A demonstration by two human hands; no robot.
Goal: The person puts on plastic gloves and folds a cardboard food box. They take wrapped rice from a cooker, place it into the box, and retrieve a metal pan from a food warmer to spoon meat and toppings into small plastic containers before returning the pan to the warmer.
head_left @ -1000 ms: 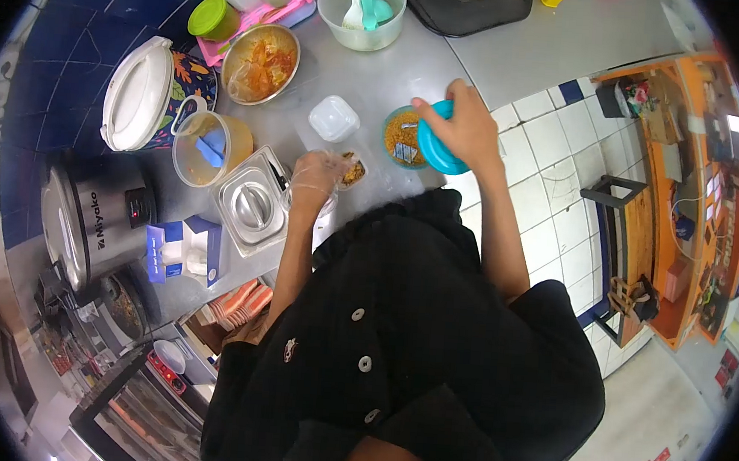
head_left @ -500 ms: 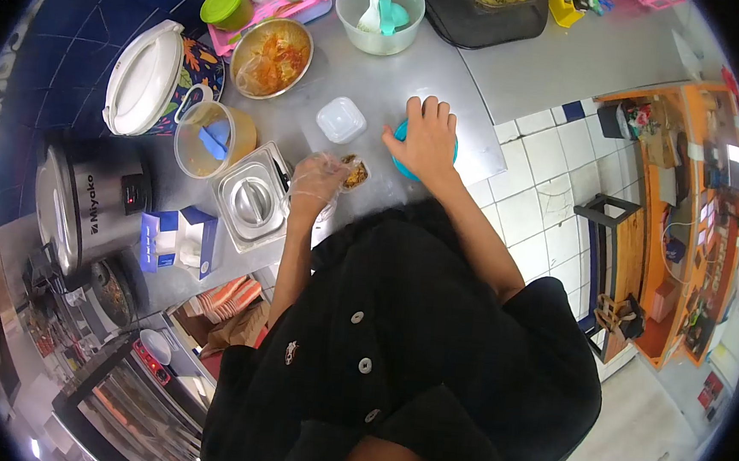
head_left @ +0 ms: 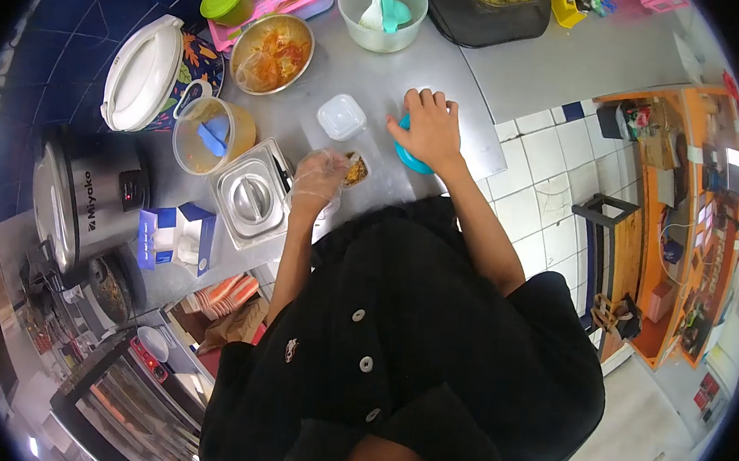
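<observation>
My left hand (head_left: 319, 180), in a clear plastic glove, has its fingers closed at the edge of a small clear tub (head_left: 356, 170) with brown crumbly food. My right hand (head_left: 432, 130) is bare and lies spread over a turquoise lid (head_left: 411, 157), which covers the round container; the container's body is mostly hidden. Behind my left hand's tub stands a small translucent square tub (head_left: 341, 117). A steel pan with a lid (head_left: 252, 201) is just left of my left hand.
A steel bowl of orange food (head_left: 272, 55), a tub with a blue scoop (head_left: 214, 136), a bowl with a white spoon (head_left: 380, 38) and a black tray (head_left: 487, 20) stand around. At the left are a rice cooker (head_left: 97, 199) and a glove box (head_left: 176, 238).
My right hand has brought the turquoise lid from the container's right side onto its top, and its fingers have spread over it. My left hand has stayed at the small tub.
</observation>
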